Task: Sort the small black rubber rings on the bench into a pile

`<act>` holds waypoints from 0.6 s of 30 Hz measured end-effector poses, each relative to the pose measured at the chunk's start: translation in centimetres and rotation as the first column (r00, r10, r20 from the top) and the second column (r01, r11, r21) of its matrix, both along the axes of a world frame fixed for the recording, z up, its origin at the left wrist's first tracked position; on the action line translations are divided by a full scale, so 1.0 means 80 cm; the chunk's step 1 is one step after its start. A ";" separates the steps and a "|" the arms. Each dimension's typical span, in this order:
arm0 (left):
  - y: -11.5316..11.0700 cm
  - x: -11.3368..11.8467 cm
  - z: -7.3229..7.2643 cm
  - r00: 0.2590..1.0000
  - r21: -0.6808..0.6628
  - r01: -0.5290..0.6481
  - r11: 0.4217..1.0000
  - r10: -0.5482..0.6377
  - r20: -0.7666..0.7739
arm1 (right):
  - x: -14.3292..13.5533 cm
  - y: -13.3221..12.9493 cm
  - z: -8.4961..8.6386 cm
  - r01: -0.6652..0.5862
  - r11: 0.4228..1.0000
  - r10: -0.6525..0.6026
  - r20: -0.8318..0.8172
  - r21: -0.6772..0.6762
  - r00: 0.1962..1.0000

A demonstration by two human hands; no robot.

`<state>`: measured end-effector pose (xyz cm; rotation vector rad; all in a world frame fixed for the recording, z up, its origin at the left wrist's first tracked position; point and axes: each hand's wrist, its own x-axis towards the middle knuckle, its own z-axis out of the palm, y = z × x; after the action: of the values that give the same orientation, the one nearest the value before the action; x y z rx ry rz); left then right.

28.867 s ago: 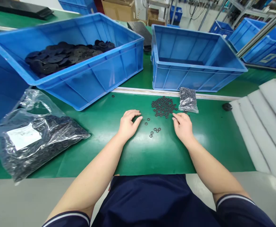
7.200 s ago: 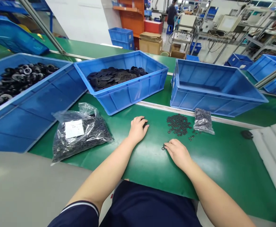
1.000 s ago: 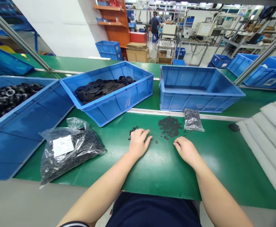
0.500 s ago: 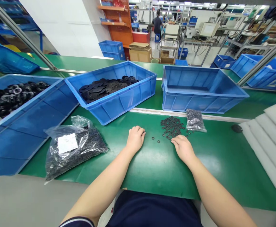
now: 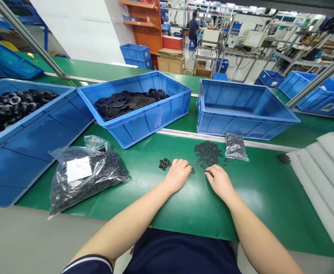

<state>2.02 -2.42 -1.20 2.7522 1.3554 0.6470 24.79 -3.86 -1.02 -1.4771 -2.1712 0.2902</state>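
Note:
My left hand (image 5: 178, 176) rests palm down on the green table, its fingers curled together. A small black ring (image 5: 193, 172) lies right at its fingertips; what lies under them is hidden. Just left of this hand sits a little cluster of black rings (image 5: 164, 164). My right hand (image 5: 218, 182) is closed in a pinch at the near edge of a larger spread of black rings (image 5: 208, 153), with a dark ring partly showing at the fingertips. Behind that spread lies a small clear bag of dark parts (image 5: 235, 147).
A big clear bag (image 5: 98, 173) of black rings with a white label lies at left. Blue bins hold black rings (image 5: 41, 118) and black discs (image 5: 152, 121). Another blue bin (image 5: 246, 127) stands behind the small bag. White foam sheets (image 5: 323, 171) are stacked at right.
My left hand has moved right, from beside the loose rings onto them, uncovering the little cluster. My right hand has shifted slightly left, still pinched.

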 end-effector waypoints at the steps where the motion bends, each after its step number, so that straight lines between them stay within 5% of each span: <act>1: 0.000 0.005 0.000 1.000 -0.004 0.026 1.000 -0.026 0.002 | -0.006 -0.001 0.001 -0.019 1.000 0.019 -0.030 0.004 0.999; 4: 0.000 0.011 -0.001 0.997 -0.027 0.072 0.997 -0.071 0.037 | -0.023 -0.008 0.005 -0.075 0.997 0.076 -0.104 0.014 0.992; 8: 0.003 -0.007 -0.005 0.991 -0.071 0.000 0.997 0.009 0.134 | -0.037 -0.014 0.005 -0.137 0.990 0.138 -0.109 0.017 0.985; 18: 0.011 -0.033 -0.004 0.975 -0.113 -0.138 0.984 0.155 0.158 | -0.038 -0.021 0.006 -0.194 0.978 0.179 0.178 0.074 0.968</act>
<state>-0.65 -1.50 -1.53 2.4760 1.5176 0.7719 21.74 -5.54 -0.52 -1.2910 -2.4319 0.1298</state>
